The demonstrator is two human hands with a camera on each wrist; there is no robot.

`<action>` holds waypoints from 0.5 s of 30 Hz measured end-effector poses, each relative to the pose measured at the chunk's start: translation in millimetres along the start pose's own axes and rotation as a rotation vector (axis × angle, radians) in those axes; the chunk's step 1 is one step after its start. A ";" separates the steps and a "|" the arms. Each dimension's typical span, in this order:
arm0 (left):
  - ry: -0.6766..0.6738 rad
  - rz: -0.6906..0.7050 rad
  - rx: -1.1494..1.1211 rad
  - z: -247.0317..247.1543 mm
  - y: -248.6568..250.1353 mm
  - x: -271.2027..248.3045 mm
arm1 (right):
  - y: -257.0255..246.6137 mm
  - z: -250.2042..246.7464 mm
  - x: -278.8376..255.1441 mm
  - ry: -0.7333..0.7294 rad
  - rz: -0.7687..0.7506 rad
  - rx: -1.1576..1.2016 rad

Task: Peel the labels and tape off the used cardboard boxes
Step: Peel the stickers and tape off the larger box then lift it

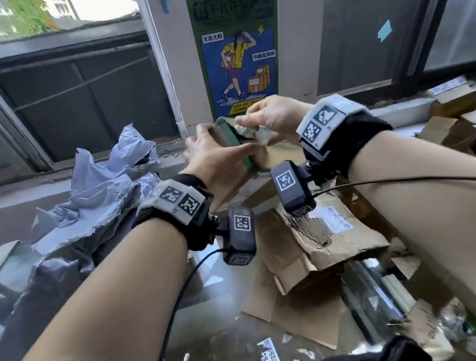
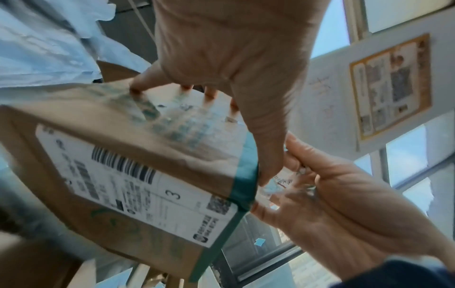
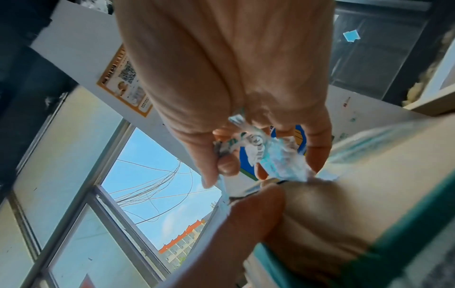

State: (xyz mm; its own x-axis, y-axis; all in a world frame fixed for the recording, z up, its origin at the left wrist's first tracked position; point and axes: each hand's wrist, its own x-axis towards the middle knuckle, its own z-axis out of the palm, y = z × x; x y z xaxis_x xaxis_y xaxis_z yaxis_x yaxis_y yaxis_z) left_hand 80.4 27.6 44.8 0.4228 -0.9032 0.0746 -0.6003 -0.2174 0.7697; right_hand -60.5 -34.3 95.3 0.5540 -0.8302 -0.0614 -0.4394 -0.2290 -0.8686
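Two hands at work, held up above the table [image 1: 202,297]. Left hand [image 1: 213,159] grips a small cardboard box [image 2: 128,175], fingers spread over its top face, thumb [image 2: 268,155] hooked on the edge bound with green tape [image 2: 243,187]. Grip of the left hand: clenched round the box. Box carries a white shipping label [image 2: 138,187] with barcode, stuck on one side face. Right hand [image 1: 271,117] just beside the box's taped edge, thumb and fingers pinching a crumpled wad of clear tape [image 3: 273,155] with blue print; wad reaches down to the box corner. Grip of the right hand: grasping the tape wad. Below the hands: torn flattened cardboard [image 1: 312,246]; loose label scrap [image 1: 270,360] near the front edge. Grey plastic mailer bags [image 1: 100,202] heaped at left. Poster [image 1: 237,52] on the pillar behind
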 end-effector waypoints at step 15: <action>-0.091 -0.180 -0.322 10.7 -68.8 -28.1 | 23.9 56.5 9.6 -0.147 0.159 0.240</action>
State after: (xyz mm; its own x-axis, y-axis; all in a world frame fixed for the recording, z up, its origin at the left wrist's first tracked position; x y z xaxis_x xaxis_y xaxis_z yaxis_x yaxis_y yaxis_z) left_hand 102.5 64.0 -17.0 0.4310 -0.8935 -0.1256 -0.2719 -0.2614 0.9262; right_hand -25.8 -19.0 46.1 0.5958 -0.7595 -0.2611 -0.3594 0.0385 -0.9324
